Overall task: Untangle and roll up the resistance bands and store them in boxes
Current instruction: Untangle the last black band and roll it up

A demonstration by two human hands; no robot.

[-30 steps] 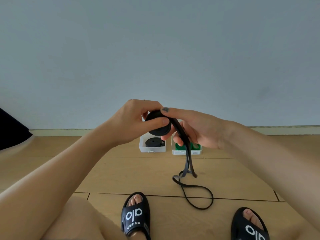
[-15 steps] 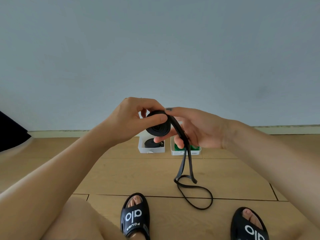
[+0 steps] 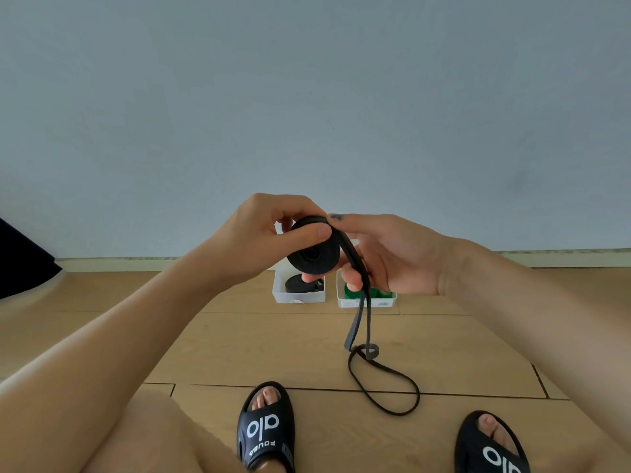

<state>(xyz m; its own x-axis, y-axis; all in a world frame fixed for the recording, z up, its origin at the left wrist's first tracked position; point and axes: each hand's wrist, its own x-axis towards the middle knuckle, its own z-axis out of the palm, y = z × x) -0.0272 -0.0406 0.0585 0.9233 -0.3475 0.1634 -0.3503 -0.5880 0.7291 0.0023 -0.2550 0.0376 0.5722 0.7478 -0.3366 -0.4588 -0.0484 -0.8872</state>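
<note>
The black resistance band [image 3: 313, 257] sits at the centre of the frame, most of it already wound into a tight coil that we hold up in front of us, above the floor. Our left hand [image 3: 269, 237] curls round the coil, thumb pressed across its near face and the other fingers [image 3: 290, 208] hooked over the top. Our right hand [image 3: 386, 254] is just beside it on the right, its fingers bent round the free strand where it leaves the coil, so both hands have hold of the same band.

What the next turn depends on, we judge, is that loose tail [image 3: 362, 322]. It drops almost straight down from the right hand, long axis vertical, to a small twist low in the middle of the frame, then spreads into a flat loop [image 3: 386, 390] on the floor between our two black sandals. The right hand is the nearer one to feed it in; the twist may need shaking out first.

Behind the hands, against the skirting, stand two white boxes: the left box [image 3: 298, 297] already holds a rolled black band, the right box [image 3: 367, 302] holds green ones. The floor [image 3: 273, 343] is pale wood planks, meeting a plain grey-blue wall [image 3: 307, 97]. Something dark cuts into the left edge of the frame.
</note>
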